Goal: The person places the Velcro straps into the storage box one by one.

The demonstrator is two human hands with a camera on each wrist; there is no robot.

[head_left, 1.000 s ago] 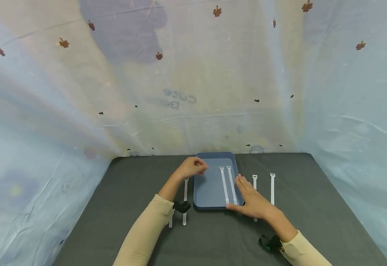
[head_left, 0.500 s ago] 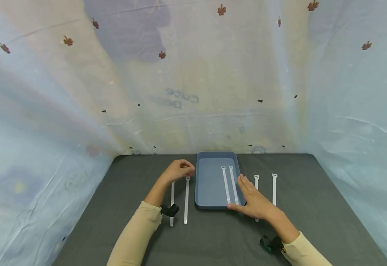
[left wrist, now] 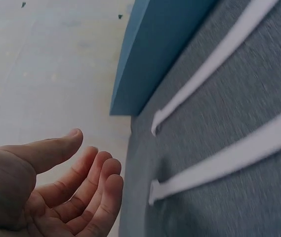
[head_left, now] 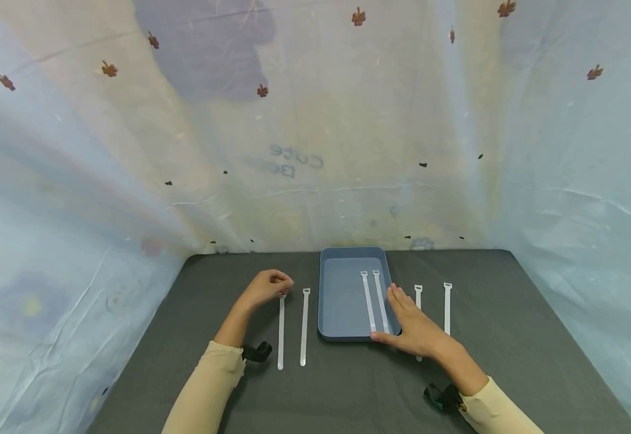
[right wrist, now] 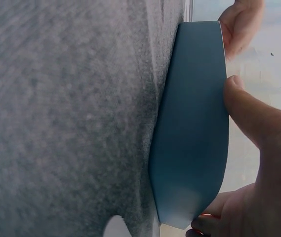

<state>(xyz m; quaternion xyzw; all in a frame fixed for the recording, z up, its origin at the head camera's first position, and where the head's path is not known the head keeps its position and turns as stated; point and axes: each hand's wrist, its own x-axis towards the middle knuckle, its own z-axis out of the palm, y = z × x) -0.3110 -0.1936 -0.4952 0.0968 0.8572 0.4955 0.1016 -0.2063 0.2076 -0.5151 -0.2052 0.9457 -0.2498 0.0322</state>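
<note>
The left hand (head_left: 263,289), fingers loosely curled and empty, has shifted from the blue tray (head_left: 339,304) rim's ten o'clock to near the head of the outer white cable tie (head_left: 281,334) at eight o'clock, while the right hand (head_left: 415,328), fingers straight, stays against the rim's four o'clock.

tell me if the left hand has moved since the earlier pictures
Yes, leftward: in the head view, the left hand has moved away from the blue tray to the far end of the leftmost white strap.
</note>
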